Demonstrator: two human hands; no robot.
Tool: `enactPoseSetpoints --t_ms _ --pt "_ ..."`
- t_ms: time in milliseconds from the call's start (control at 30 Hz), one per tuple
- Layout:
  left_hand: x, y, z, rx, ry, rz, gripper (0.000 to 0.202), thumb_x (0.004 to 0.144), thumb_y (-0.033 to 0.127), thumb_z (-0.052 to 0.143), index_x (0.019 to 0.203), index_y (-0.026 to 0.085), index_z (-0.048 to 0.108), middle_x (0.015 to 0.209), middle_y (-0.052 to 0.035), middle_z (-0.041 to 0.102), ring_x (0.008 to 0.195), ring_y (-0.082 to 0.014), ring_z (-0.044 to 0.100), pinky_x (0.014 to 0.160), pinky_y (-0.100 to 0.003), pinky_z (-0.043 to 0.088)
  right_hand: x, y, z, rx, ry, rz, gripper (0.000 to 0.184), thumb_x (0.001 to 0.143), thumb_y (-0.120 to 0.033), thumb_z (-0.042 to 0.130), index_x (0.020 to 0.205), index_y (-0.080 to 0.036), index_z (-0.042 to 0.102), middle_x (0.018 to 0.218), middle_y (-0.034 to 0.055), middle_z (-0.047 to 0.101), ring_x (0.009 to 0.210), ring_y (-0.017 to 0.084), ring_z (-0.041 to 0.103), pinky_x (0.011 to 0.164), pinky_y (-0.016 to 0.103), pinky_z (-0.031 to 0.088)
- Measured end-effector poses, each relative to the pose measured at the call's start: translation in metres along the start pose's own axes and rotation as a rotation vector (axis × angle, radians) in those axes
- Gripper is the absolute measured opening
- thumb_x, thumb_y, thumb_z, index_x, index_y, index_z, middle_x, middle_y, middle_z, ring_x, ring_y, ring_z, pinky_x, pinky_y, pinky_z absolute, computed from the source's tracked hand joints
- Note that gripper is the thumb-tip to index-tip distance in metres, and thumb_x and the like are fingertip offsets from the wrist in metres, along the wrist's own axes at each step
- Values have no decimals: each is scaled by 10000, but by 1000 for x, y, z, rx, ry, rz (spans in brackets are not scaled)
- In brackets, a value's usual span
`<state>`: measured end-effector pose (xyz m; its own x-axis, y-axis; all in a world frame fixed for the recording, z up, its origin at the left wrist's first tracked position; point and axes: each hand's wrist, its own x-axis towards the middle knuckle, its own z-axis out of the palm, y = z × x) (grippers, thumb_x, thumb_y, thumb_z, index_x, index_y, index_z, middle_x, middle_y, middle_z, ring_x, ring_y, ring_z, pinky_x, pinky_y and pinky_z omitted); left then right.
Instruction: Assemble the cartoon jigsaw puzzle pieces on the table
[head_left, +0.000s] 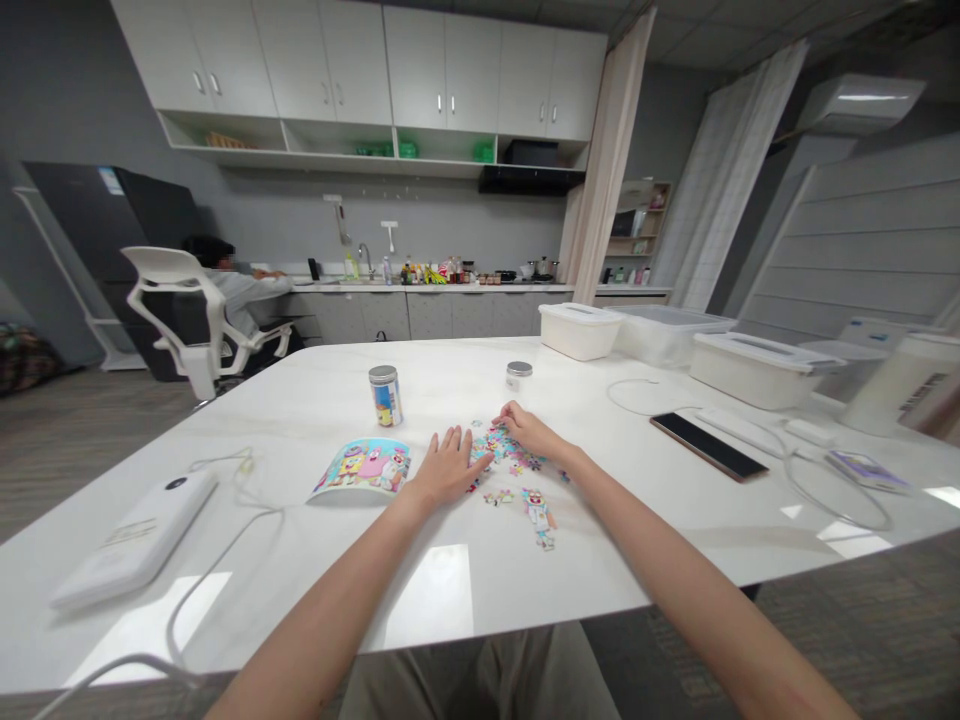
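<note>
Table top (315, 420) glossy, smooth, white, stone-like; puzzle pieces (501, 448) matt card; picture sheet (362, 468) shiny coated paper; jar (385, 398) clear plastic, metal lid (382, 374); phone (708, 446) glossy glass; storage boxes (754, 370) and power bank (133, 538) smooth white plastic.

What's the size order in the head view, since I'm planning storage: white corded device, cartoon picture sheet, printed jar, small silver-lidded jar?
White corded device, cartoon picture sheet: nearness to camera leaves these two unsure. Then printed jar, small silver-lidded jar.
</note>
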<state>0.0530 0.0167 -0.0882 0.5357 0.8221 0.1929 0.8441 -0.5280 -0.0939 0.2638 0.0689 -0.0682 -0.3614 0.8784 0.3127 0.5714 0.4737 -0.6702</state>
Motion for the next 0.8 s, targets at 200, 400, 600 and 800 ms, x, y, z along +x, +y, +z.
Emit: enactPoseSetpoints --t_ms 200,400,600,800 --pt "-3 0 -7 -2 -2 37 455 1009 434 272 1387 257 453 1455 -168 446 1390 -367 325 1064 -630 287 -2 -1 -1 -18 5 10 76 935 -172 374 911 -231 416 982 69 711 939 188 633 864 327 446" --pt "-4 0 -10 6 -10 77 424 1014 387 259 1357 289 487 1432 -153 462 1386 -384 311 1045 -666 290 -2 -3 -3 -48 3 1 85 929 -159 375 906 -227 420 960 68 703 904 187 622 834 318 440" --pt "-6 3 -14 53 -31 99 362 996 287 367 1319 357 514 1419 -119 461 1366 -400 329 1023 -699 287 -2 -4 -2 -69 6 -12 76 925 -168 390 913 -223 441 911 47 681 860 180 605 803 306 436" --pt "-6 7 -19 57 -33 85 361 1003 312 363 1335 353 500 1413 -134 460 1356 -394 345 1016 -687 308 -2 -4 -1 -74 5 -21 88 930 -166 380 925 -219 450 933 56 692 865 178 610 807 304 437"
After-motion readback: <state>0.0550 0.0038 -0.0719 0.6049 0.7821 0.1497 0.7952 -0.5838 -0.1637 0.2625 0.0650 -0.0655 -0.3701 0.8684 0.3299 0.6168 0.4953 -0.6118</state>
